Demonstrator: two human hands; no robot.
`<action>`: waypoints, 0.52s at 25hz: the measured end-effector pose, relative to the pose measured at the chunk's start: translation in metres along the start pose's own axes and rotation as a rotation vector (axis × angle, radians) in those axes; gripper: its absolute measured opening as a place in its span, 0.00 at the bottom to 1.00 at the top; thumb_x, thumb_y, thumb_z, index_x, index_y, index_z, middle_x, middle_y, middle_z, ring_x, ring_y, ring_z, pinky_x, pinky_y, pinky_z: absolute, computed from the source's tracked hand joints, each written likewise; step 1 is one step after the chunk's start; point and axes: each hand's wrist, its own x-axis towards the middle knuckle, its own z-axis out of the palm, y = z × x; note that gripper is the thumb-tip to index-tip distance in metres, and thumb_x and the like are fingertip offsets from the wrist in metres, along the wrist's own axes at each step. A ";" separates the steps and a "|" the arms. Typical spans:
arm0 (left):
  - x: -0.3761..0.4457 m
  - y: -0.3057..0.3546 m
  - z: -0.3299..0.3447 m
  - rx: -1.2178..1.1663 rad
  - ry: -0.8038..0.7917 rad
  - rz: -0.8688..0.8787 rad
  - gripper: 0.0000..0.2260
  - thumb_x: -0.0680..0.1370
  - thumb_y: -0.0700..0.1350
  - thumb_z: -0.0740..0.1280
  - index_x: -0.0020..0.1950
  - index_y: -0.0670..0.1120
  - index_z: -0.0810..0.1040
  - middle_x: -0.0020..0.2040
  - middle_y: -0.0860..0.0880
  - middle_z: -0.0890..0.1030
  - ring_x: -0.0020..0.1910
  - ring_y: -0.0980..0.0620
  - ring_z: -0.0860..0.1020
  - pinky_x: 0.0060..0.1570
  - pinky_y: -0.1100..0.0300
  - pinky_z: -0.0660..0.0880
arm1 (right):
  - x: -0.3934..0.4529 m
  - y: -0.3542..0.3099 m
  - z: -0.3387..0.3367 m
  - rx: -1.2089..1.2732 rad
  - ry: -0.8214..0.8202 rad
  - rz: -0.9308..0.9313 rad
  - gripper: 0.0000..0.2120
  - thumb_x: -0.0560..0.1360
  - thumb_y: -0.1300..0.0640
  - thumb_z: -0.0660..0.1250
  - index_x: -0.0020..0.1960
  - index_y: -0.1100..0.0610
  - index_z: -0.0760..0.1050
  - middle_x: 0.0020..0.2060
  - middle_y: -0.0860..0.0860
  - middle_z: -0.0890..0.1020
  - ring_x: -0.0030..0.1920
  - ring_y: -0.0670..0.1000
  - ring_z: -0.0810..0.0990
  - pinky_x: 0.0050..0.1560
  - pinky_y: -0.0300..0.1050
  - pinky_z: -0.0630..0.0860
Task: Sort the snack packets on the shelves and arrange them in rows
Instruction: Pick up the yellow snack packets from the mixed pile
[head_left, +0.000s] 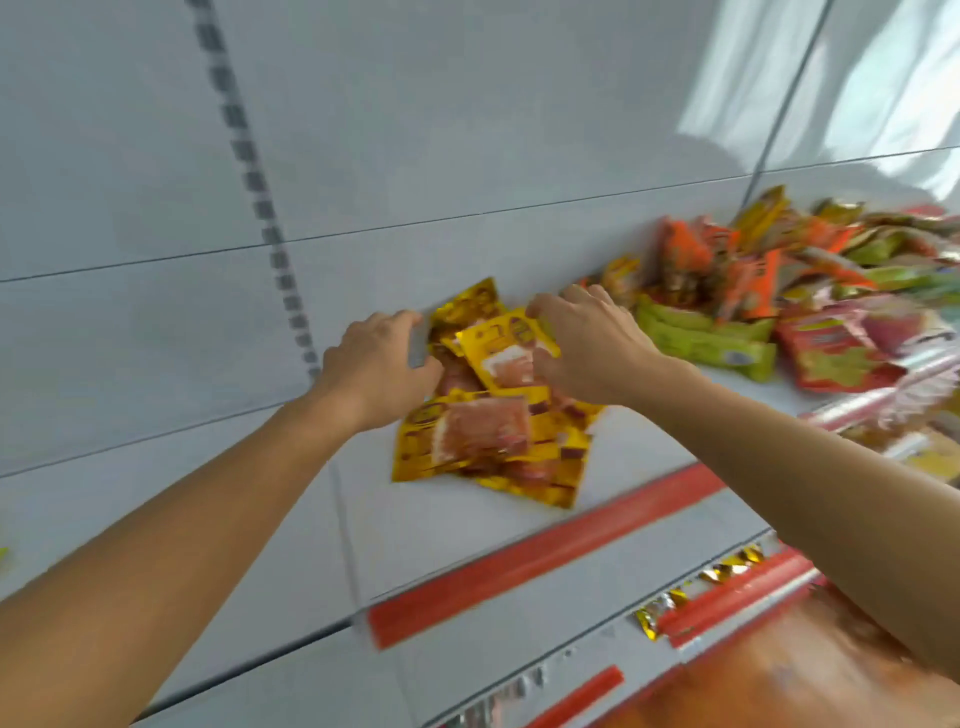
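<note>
A small heap of yellow-gold snack packets lies on the white shelf, near its back wall. My left hand curls round the left side of the heap, fingers bent over the packets' edge. My right hand grips a yellow packet at the top of the heap from the right. Whether the fingertips pinch one packet or more is blurred. A mixed pile of orange, green and red packets spreads over the shelf to the right.
The shelf's front edge carries a red price strip. A lower shelf below right holds more gold packets behind another red strip. A slotted upright runs down the white back panel at the left.
</note>
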 end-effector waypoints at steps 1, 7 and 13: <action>0.011 0.032 0.018 0.003 -0.001 0.032 0.31 0.73 0.60 0.62 0.74 0.49 0.70 0.72 0.44 0.73 0.71 0.41 0.70 0.68 0.42 0.70 | -0.008 0.039 -0.006 -0.009 0.006 0.028 0.24 0.74 0.48 0.65 0.68 0.53 0.70 0.60 0.56 0.74 0.65 0.63 0.70 0.61 0.61 0.73; 0.052 0.172 0.100 -0.042 0.059 0.248 0.14 0.76 0.49 0.65 0.59 0.47 0.81 0.53 0.46 0.81 0.55 0.45 0.79 0.52 0.56 0.74 | -0.004 0.200 -0.007 0.047 -0.114 0.148 0.30 0.73 0.50 0.70 0.71 0.57 0.66 0.64 0.57 0.72 0.65 0.61 0.72 0.61 0.55 0.74; 0.072 0.207 0.129 -0.140 -0.145 0.084 0.17 0.79 0.48 0.66 0.67 0.47 0.77 0.56 0.50 0.82 0.52 0.51 0.80 0.50 0.60 0.74 | 0.035 0.239 0.019 -0.229 -0.351 0.087 0.39 0.70 0.44 0.71 0.75 0.57 0.59 0.66 0.58 0.72 0.70 0.63 0.66 0.69 0.73 0.57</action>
